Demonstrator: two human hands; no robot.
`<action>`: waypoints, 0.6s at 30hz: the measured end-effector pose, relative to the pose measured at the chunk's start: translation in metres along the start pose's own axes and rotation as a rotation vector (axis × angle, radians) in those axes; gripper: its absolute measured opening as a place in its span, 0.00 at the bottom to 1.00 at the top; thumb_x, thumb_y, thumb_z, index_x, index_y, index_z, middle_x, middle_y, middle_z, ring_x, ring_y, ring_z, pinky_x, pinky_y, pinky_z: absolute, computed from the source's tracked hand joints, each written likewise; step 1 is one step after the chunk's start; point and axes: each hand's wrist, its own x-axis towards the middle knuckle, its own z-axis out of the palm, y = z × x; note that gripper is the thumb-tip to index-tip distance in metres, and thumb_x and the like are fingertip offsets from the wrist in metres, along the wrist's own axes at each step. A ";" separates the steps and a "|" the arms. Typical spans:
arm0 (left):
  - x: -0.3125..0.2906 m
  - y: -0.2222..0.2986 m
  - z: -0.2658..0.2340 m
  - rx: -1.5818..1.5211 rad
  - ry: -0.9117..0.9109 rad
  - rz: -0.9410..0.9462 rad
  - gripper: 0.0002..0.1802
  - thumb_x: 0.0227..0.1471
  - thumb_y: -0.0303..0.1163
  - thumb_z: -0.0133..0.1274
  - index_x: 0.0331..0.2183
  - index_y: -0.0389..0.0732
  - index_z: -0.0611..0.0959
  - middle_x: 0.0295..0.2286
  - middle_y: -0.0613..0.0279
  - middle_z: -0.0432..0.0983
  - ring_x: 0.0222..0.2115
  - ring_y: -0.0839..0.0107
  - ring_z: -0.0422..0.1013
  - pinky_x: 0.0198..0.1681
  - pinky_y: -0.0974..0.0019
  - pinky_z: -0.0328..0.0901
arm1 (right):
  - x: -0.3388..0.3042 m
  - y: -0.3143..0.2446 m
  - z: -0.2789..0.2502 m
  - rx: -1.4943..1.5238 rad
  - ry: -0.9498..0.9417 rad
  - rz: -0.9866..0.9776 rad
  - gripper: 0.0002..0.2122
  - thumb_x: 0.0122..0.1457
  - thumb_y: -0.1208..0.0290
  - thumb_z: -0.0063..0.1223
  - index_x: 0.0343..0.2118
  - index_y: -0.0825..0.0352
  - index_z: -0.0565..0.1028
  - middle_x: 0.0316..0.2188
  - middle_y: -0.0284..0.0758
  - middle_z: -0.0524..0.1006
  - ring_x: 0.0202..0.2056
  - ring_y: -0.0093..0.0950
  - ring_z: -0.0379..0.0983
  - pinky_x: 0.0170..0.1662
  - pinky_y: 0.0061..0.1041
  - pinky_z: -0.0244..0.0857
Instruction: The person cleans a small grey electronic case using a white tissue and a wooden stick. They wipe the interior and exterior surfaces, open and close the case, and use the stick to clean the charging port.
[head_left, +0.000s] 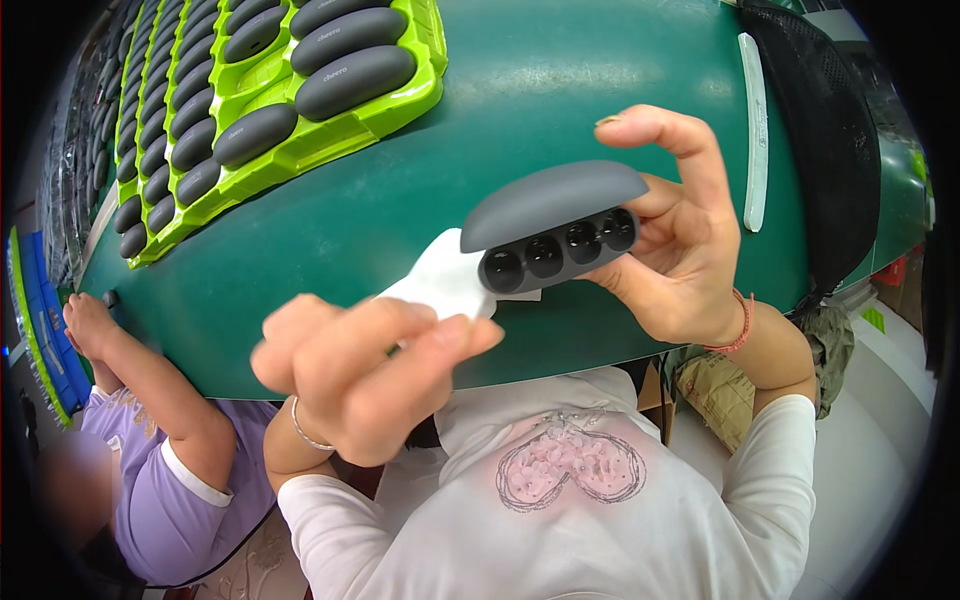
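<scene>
My right hand [690,265] grips a dark grey oval case [560,200] by its right end, thumb below and index finger raised and curled. The case is held above the green table with its lid part-way up, showing several round, glossy black hollows in a row. A white cloth [440,275] is pinched in my left hand [375,370] and meets the left end of the case. Part of the cloth is hidden behind my fingers.
A lime-green tray [427,85] of similar grey cases stands at the far left of the green table [600,90]. To the right lie a white strip [755,140] and a black mesh bag [830,130]. A co-worker [175,490] sits at my left.
</scene>
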 end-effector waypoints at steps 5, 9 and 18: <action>0.000 -0.008 0.015 -0.412 0.168 -0.375 0.11 0.42 0.19 0.62 0.29 0.39 0.78 0.22 0.61 0.78 0.26 0.71 0.65 0.29 0.73 0.59 | 0.004 -0.005 -0.002 0.288 -0.096 0.186 0.29 0.52 0.87 0.54 0.53 0.70 0.50 0.44 0.51 0.73 0.47 0.38 0.73 0.51 0.34 0.71; -0.004 -0.012 0.024 -0.515 0.163 -0.542 0.11 0.41 0.16 0.62 0.29 0.35 0.78 0.24 0.61 0.78 0.27 0.70 0.65 0.32 0.72 0.62 | 0.006 -0.009 0.001 0.441 -0.020 0.335 0.30 0.50 0.89 0.55 0.53 0.69 0.52 0.43 0.49 0.74 0.46 0.35 0.73 0.51 0.32 0.70; -0.002 -0.015 0.025 -0.522 0.088 -0.561 0.09 0.41 0.15 0.61 0.29 0.32 0.80 0.24 0.59 0.76 0.24 0.72 0.69 0.27 0.74 0.64 | 0.008 -0.009 -0.003 0.417 -0.074 0.404 0.32 0.48 0.92 0.55 0.54 0.70 0.52 0.42 0.47 0.74 0.44 0.31 0.74 0.49 0.29 0.71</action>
